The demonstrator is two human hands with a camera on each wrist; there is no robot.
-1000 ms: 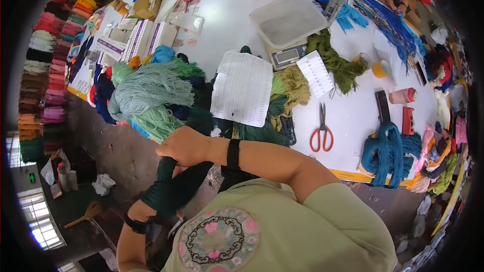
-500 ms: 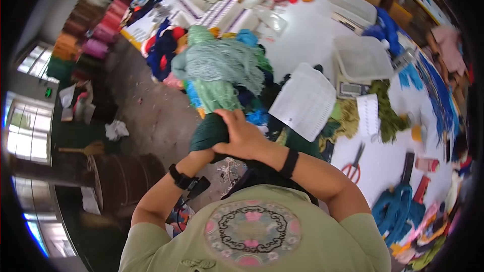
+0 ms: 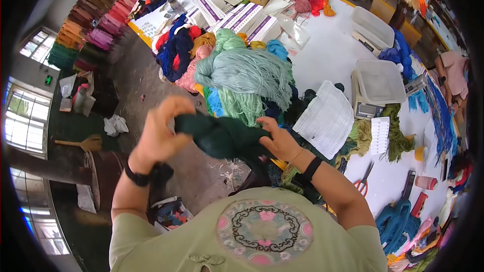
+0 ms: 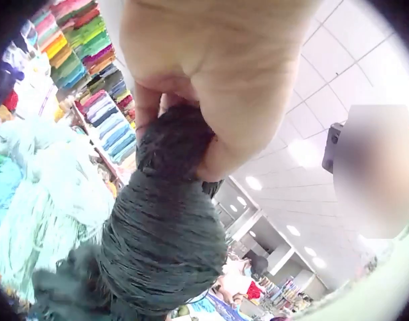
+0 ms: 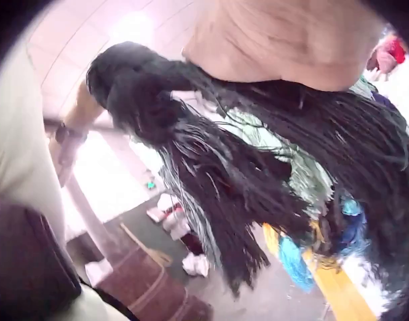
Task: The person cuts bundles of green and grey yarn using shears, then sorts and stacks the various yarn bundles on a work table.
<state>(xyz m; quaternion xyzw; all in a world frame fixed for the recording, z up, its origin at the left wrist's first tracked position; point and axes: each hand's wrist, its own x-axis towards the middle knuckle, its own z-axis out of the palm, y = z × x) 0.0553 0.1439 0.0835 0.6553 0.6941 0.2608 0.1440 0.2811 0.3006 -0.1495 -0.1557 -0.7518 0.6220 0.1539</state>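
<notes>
A dark green yarn hank [image 3: 219, 133] hangs twisted between both hands in front of the chest. The left hand [image 3: 164, 128] curls its fingers and thumb round one end. In the left wrist view that hand [image 4: 218, 87] grips the narrow top of the wound yarn [image 4: 164, 234]. At the other end, the right hand [image 3: 282, 143] holds the yarn between thumb and fingers. The right wrist view shows loose strands [image 5: 218, 180] dangling below the right hand [image 5: 284, 43], whose fingers are hidden there.
Pale green and grey-green hanks [image 3: 247, 73] lie on the table beyond the hands. Right of them are a printed sheet [image 3: 327, 118], scales with a plastic tub [image 3: 380, 80], scissors [image 3: 364, 179] and blue yarn [image 3: 398, 221]. A rusty drum [image 3: 103, 171] stands at the left.
The hands have moved apart, with the dark green hank now stretched between them. The left hand has come up into view on the left, and the head view has turned leftward.
</notes>
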